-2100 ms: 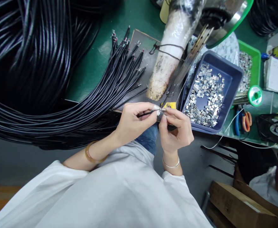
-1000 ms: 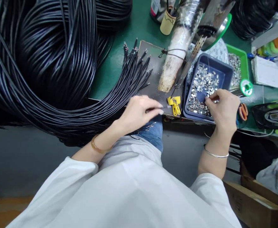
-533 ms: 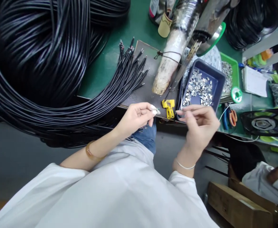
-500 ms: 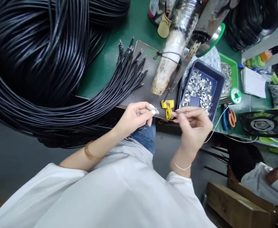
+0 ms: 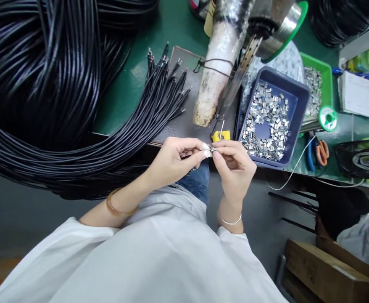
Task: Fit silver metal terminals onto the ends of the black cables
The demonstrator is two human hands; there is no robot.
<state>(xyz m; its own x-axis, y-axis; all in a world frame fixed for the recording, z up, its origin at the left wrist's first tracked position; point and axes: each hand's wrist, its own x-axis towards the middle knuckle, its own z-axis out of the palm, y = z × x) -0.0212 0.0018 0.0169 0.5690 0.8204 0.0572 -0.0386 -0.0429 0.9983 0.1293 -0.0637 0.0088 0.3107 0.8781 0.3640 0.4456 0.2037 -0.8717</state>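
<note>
Orange-handled tool (image 5: pixel 320 155) near black-framed fan (image 5: pixel 362 160); white papers (image 5: pixel 359 94) on table; cardboard box (image 5: pixel 326 269) lower right.

The one camera is head-worn, facing forward and steeply down over the wearer's own shirt (image 5: pixel 162 261). It looks from close by: left hand (image 5: pixel 178 162) and right hand (image 5: pixel 235 166) meet mid-view, the bench (image 5: pixel 178 25) stretching across the top.

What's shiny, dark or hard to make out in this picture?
Head view, upper part: white streaks gleam along the black cable coil, glare catches the clear plastic wrap; head view, left: the coil's shaded parts sink almost to black; head view, centre: the green wire end between left hand and right hand is too tiny to see clearly.
</note>
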